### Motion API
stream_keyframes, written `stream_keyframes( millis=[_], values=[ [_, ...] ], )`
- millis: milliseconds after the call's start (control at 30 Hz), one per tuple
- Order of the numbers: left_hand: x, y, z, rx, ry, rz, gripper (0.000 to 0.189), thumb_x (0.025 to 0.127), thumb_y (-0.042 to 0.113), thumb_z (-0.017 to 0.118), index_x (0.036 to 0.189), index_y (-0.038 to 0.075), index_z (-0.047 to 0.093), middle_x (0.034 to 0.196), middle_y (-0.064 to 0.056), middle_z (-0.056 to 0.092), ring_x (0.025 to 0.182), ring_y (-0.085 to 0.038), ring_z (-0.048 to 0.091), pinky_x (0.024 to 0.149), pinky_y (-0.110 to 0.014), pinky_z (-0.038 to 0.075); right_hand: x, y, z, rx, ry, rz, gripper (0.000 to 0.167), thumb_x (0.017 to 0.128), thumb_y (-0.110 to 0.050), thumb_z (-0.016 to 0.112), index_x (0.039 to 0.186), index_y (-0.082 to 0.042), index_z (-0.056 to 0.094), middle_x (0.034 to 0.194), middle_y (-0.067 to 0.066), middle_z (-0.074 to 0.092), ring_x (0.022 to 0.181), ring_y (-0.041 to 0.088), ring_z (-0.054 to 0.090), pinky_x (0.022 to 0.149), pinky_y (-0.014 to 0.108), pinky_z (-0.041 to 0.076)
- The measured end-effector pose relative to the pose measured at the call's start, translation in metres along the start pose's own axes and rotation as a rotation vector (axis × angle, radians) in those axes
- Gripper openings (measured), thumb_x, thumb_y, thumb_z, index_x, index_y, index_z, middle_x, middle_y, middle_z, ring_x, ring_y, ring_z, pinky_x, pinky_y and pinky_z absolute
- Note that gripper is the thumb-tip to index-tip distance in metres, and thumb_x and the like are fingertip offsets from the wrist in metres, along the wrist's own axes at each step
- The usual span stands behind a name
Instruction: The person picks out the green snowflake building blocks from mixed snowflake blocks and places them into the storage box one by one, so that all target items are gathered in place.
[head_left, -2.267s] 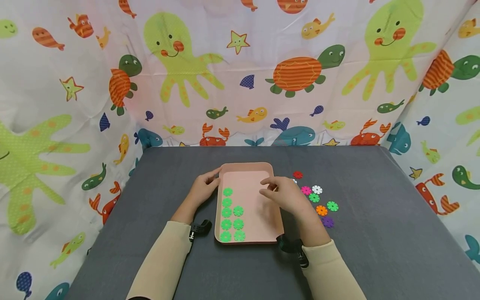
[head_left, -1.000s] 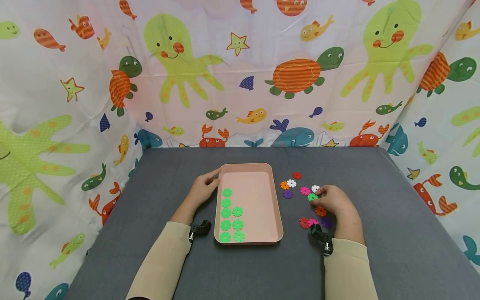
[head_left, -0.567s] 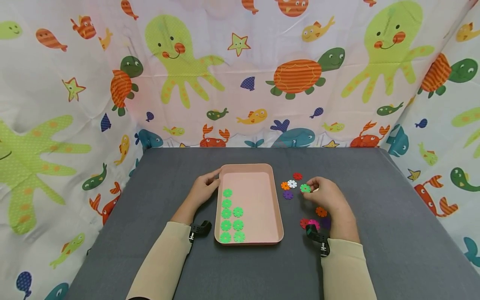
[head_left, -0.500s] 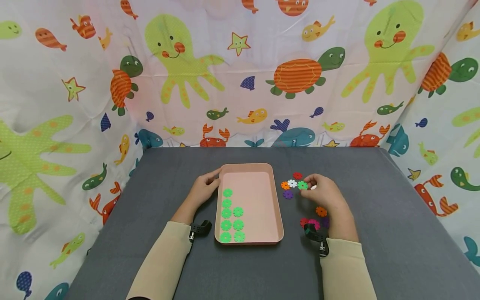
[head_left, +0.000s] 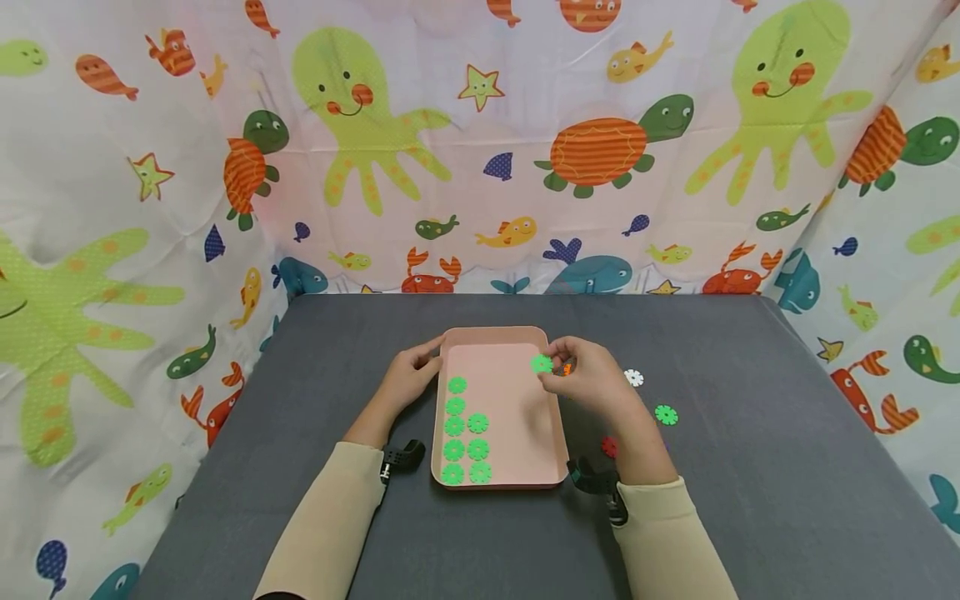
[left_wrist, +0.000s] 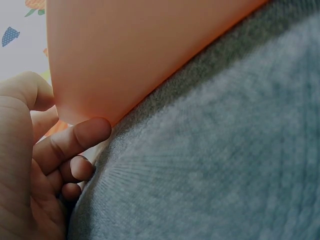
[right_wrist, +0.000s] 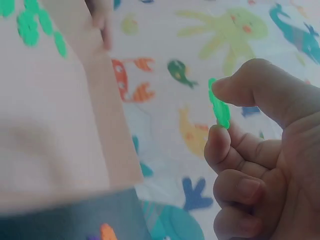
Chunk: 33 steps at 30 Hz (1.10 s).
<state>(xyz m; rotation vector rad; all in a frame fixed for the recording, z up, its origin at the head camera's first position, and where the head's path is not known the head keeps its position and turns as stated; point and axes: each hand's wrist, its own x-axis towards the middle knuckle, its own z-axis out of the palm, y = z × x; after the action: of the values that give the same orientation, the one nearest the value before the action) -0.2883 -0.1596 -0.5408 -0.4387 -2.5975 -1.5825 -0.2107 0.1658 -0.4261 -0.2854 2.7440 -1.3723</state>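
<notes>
My right hand (head_left: pixel 588 375) pinches a green snowflake disc (head_left: pixel 542 363) by its edge, over the far right rim of a pink tray (head_left: pixel 517 417). In the right wrist view the disc (right_wrist: pixel 219 104) stands on edge between thumb and index finger, its slots facing sideways. My left hand (head_left: pixel 405 379) holds the tray's far left corner, thumb and fingers at the wall (left_wrist: pixel 115 60) in the left wrist view. Inside the tray, green discs (head_left: pixel 454 426) lie in two columns along the left side, the outer one longer.
Right of the tray lie a white disc (head_left: pixel 633 377), another green disc (head_left: pixel 666 415) and a red disc (head_left: pixel 609 447). An orange disc (head_left: pixel 567 368) peeks out by the right fingers; the right arm hides others. A sea-animal cloth (head_left: pixel 480 167) hangs behind the grey tabletop (head_left: pixel 360 333).
My right hand went from over the tray to the discs at right, picked up a green one and carried it left to the tray's edge. The left hand stayed put.
</notes>
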Motion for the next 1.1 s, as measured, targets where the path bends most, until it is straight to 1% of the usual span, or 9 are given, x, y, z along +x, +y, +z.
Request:
stream_keyframes(
  millis=[133,233,367,433,567,633,800,933,1100],
  values=[
    [0.001,-0.001,0.001,0.010,0.008,0.002,0.044,0.103,0.017,0.063,0.147,0.021,0.061,0.061,-0.002,0.047,0.058,-0.019,0.046,0.061,-0.033,0.039,0.011,-0.009,0.017,-0.023,-0.052,-0.048,0.031,0.084,-0.018,0.082,0.109,-0.008,0.066,0.095,0.005,0.062,0.071,0.021,0.051,0.061,0.035,0.044],
    [0.000,-0.002,0.001,0.015,0.008,-0.003,0.044,0.103,0.019,0.063,0.147,0.021,0.060,0.061,-0.001,0.047,0.058,-0.019,0.045,0.061,-0.033,0.038,0.024,-0.016,0.030,-0.060,-0.102,-0.093,0.028,0.083,-0.017,0.082,0.105,-0.009,0.066,0.094,0.005,0.061,0.073,0.020,0.051,0.063,0.035,0.044],
    [-0.002,-0.003,0.002,0.023,0.000,-0.005,0.044,0.103,0.021,0.063,0.147,0.020,0.060,0.061,-0.002,0.046,0.056,-0.018,0.043,0.060,-0.032,0.037,0.041,-0.018,0.045,-0.094,-0.196,-0.154,0.026,0.080,-0.013,0.081,0.101,-0.006,0.068,0.091,0.005,0.062,0.076,0.019,0.053,0.067,0.034,0.046],
    [-0.003,-0.003,0.002,0.028,-0.004,-0.005,0.044,0.103,0.022,0.062,0.147,0.020,0.060,0.060,-0.002,0.046,0.056,-0.018,0.042,0.060,-0.032,0.037,0.048,-0.017,0.053,-0.107,-0.253,-0.163,0.027,0.078,-0.010,0.080,0.101,-0.003,0.069,0.088,0.005,0.062,0.075,0.019,0.053,0.068,0.033,0.047],
    [-0.002,-0.003,0.003,0.027,-0.010,-0.003,0.044,0.103,0.021,0.062,0.147,0.019,0.060,0.060,-0.001,0.048,0.056,-0.017,0.044,0.060,-0.032,0.038,0.060,-0.013,0.067,-0.190,-0.355,-0.106,0.027,0.081,-0.011,0.081,0.104,-0.004,0.069,0.084,0.003,0.060,0.074,0.017,0.051,0.070,0.031,0.046],
    [-0.002,-0.001,0.004,0.025,-0.009,-0.004,0.044,0.104,0.021,0.062,0.148,0.019,0.060,0.061,-0.001,0.051,0.057,-0.018,0.046,0.061,-0.033,0.039,0.061,-0.011,0.074,-0.250,-0.393,-0.041,0.024,0.083,-0.015,0.082,0.102,-0.008,0.070,0.086,0.002,0.061,0.077,0.017,0.053,0.071,0.032,0.046],
    [-0.001,0.001,0.004,0.010,-0.007,-0.007,0.044,0.103,0.021,0.063,0.147,0.020,0.060,0.064,-0.002,0.055,0.058,-0.019,0.049,0.060,-0.033,0.040,0.057,-0.011,0.084,-0.381,-0.414,0.039,0.016,0.084,-0.018,0.080,0.095,-0.017,0.069,0.095,-0.003,0.063,0.085,0.020,0.057,0.075,0.035,0.048],
    [0.001,0.000,0.003,0.012,-0.003,0.009,0.044,0.103,0.020,0.063,0.147,0.020,0.060,0.061,-0.001,0.051,0.056,-0.018,0.047,0.059,-0.032,0.039,0.058,-0.014,0.084,-0.412,-0.417,0.015,0.021,0.082,-0.013,0.080,0.101,-0.014,0.070,0.097,-0.002,0.062,0.086,0.020,0.055,0.078,0.036,0.048],
    [0.001,-0.001,0.001,0.011,0.008,0.014,0.044,0.103,0.018,0.063,0.147,0.018,0.061,0.059,-0.001,0.048,0.056,-0.017,0.045,0.060,-0.032,0.038,0.061,-0.014,0.083,-0.427,-0.436,-0.039,0.029,0.087,-0.010,0.077,0.115,-0.011,0.071,0.100,0.002,0.065,0.090,0.020,0.057,0.084,0.038,0.049]
  ],
)
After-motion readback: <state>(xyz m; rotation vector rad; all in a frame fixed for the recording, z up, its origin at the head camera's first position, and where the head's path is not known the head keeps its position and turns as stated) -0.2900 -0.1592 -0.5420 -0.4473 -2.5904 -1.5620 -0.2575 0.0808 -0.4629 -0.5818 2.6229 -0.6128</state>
